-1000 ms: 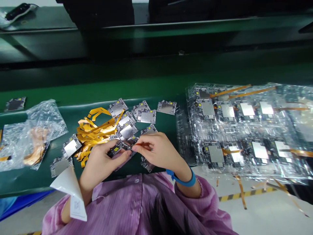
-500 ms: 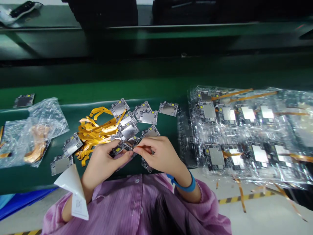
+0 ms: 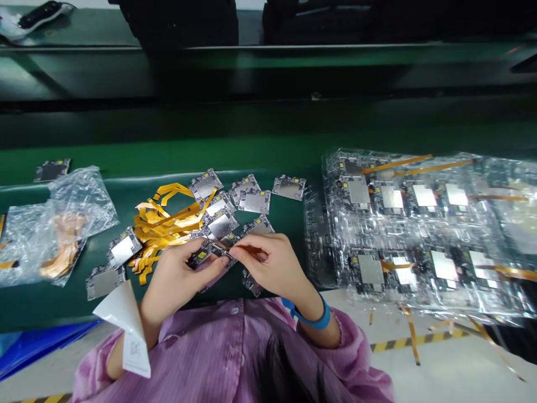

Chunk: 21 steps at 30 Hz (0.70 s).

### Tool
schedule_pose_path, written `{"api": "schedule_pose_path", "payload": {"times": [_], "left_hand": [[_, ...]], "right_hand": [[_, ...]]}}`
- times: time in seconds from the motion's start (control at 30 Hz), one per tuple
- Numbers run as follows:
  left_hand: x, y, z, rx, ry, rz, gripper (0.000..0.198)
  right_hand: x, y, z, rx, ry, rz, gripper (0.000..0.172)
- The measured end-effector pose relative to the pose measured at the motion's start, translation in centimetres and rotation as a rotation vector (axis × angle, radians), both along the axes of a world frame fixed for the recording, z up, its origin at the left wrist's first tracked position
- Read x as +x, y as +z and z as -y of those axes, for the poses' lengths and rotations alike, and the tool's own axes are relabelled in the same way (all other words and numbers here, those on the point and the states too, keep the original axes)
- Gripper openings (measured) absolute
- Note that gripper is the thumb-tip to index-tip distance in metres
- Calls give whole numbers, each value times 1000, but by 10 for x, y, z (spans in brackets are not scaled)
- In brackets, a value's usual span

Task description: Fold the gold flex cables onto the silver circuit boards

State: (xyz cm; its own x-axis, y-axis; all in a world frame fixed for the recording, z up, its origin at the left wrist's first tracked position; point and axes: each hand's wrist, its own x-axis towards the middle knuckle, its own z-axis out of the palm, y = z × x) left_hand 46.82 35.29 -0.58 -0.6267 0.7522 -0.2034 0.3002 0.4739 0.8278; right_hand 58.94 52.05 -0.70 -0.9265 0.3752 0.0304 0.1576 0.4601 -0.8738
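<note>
My left hand (image 3: pixel 184 274) grips a circuit board (image 3: pixel 205 257) between thumb and fingers, low in the middle of the view. From the right, my right hand (image 3: pixel 268 260) pinches at that board's edge; whatever lies between its fingertips is too small to make out. Beyond my hands lie several loose boards with silver shields, one of them a board (image 3: pixel 289 187) apart on the right. A pile of orange flex cables (image 3: pixel 168 224) sits left of these boards. Two more boards (image 3: pixel 125 249) (image 3: pixel 104 282) rest beside my left forearm.
Stacked clear plastic trays (image 3: pixel 428 229) on the right hold boards with orange flex cables, some hanging over the edge. Clear plastic bags (image 3: pixel 79 207) with cables lie on the left, near a dark board (image 3: pixel 52 169). A white paper (image 3: pixel 130 324) covers part of my left forearm.
The dark board at the far left has shifted to the right. My right wrist has moved slightly left, while both hands remain at the held board.
</note>
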Motion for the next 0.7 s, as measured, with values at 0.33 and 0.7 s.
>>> {"api": "schedule_pose_path", "payload": {"times": [0.33,0.7], "left_hand": [[0,-1,-1,-39,17,23,29],[-5,-6,-6,18,-95,28,23]], "right_hand": [[2,-6,2,30,-21,2,22],[-3,4,-11,123,164,108,20]]}}
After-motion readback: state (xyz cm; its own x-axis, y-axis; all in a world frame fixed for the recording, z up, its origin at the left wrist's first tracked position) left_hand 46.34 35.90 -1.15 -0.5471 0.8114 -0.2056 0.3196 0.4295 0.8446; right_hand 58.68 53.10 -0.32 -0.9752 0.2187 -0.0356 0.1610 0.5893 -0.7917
